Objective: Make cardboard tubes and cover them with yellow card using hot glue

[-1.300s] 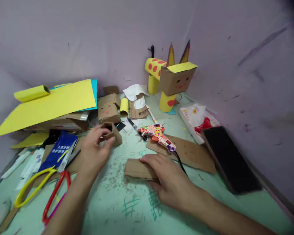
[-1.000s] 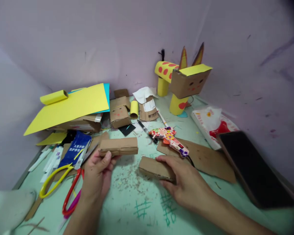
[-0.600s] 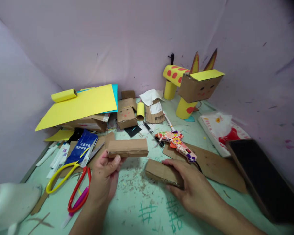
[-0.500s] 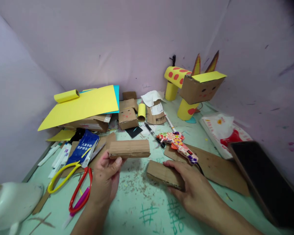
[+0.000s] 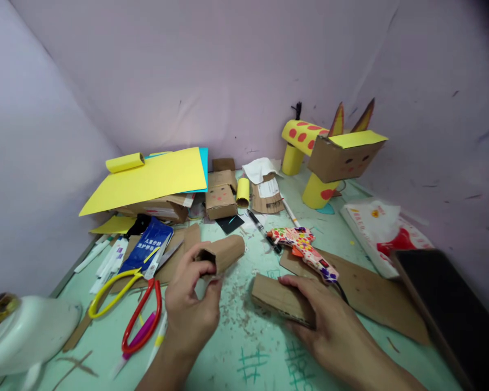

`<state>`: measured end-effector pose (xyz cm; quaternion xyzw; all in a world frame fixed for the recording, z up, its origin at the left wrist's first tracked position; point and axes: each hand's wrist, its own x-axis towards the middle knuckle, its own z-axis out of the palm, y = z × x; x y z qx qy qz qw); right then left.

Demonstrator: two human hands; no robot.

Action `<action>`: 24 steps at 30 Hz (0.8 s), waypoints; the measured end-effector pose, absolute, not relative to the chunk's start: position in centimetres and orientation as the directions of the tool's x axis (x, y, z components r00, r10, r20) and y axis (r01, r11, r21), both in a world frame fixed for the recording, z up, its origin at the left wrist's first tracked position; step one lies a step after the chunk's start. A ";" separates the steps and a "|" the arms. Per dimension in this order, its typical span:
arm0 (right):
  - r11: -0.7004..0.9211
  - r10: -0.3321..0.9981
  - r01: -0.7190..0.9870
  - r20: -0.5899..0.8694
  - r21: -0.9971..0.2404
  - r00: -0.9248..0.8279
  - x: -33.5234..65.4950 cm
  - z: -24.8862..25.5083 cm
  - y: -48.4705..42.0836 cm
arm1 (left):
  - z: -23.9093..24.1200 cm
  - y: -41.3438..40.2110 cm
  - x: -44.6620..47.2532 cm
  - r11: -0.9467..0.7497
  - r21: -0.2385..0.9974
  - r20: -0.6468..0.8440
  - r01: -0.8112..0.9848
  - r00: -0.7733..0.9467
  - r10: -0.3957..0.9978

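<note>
My left hand (image 5: 193,296) grips a brown cardboard tube (image 5: 229,252) by its near left end, with the dark hollow opening turned toward me. The fingers curl round the rim and one finger reaches into the opening. A small flat cardboard box (image 5: 283,297) is held by my right hand (image 5: 321,315), thumb and fingers on its right end. The two pieces are apart, above the green tabletop (image 5: 232,347). A flower-patterned hot glue gun (image 5: 303,247) lies just beyond my right hand. Scissors (image 5: 142,304) with one yellow and one red handle lie left of my left hand.
A spotted yellow cardboard animal (image 5: 342,157) stands at the back right. A cardboard strip (image 5: 367,290), a tissue pack (image 5: 385,231) and a dark phone (image 5: 440,304) lie right. Yellow paper (image 5: 158,176) rests on boxes at the back left. A white mug (image 5: 41,331) is at the left edge.
My left hand has turned the cardboard tube from sideways to pointing away, so its hollow end shows. My right hand still holds the box. The whole view has shifted slightly.
</note>
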<state>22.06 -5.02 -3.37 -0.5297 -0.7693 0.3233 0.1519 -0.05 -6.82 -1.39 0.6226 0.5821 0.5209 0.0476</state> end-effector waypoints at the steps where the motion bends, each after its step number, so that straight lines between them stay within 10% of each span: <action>1: 0.232 0.912 0.716 -0.109 -0.658 -0.395 22.1 -3.4 -5.0 | -1.3 -6.8 0.0 -0.341 0.587 0.641 0.734 -0.164 0.750; 16: 0.257 0.915 0.679 -0.053 -0.688 -0.399 22.6 -4.1 -5.1 | -1.0 -7.2 0.2 -0.354 0.458 0.673 0.815 -0.057 0.737; 24: 0.273 0.902 0.683 -0.068 -0.677 -0.427 22.6 -4.1 -5.1 | -1.7 -7.3 0.2 -0.428 0.074 0.635 0.901 0.288 0.717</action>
